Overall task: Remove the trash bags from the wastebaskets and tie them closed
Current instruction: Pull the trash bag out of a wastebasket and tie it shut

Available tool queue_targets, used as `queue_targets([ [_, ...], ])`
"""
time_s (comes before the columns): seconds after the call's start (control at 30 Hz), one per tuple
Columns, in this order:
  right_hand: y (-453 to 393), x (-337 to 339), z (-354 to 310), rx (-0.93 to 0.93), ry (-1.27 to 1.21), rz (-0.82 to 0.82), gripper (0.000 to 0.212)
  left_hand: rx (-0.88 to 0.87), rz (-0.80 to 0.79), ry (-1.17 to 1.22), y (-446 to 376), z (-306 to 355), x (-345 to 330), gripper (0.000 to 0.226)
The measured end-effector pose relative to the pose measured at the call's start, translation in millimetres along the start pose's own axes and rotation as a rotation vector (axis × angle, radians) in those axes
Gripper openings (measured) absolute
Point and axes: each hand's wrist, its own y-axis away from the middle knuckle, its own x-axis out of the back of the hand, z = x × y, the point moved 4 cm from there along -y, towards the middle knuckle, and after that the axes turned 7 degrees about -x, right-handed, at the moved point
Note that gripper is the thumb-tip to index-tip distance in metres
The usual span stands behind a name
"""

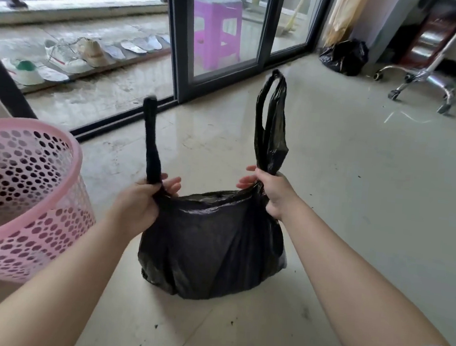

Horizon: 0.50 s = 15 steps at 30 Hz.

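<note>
On the floor (358, 184), the left hand (139, 201) and right hand (270, 190) each grip a handle of the black trash bag (209, 243) beside the pink wastebasket (22, 182).

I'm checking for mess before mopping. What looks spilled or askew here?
Dark crumbs lie scattered on the floor tiles near the black trash bag, and the pink wastebasket leans tilted at left.

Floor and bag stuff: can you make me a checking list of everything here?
Surface: glossy tiled floor, dark specks near the person.
Job's things: black trash bag on the floor, untied, handles up; pink wastebasket tilted at left.
Clutter: second black bag by the curtain.
Grippers: left hand grips one handle; right hand grips the other.
Cables: nothing seen.
Surroundings: sliding glass door, purple stool, shoes outside, office chair.
</note>
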Motion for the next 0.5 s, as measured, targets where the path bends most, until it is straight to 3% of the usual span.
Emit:
queue_targets([
  [0.1,2.4,-0.7,2.1,-0.022,-0.194,-0.113,0.029,-0.093,-0.100,0.069,5.8,9.0,1.6,0.036],
  [0.2,5.9,-6.0,10.4,-0.057,-0.339,-0.134,0.030,-0.079,-0.054,0.175,6.2,1.4,2.3,0.031],
  [0.27,8.1,-10.4,17.4,-0.087,-0.272,-0.137,0.030,-0.009,-0.012,0.165,1.7,-11.7,-2.5,0.030],
  [0.4,12.0,-18.2,21.8,-0.153,0.037,-0.174,0.044,0.177,0.045,-0.306,-4.7,-36.3,-6.3,0.033],
  [0.5,15.5,-30.2,19.7,-0.144,0.126,-0.226,0.041,0.217,0.026,-0.488,-4.2,-36.6,3.0,0.027],
])
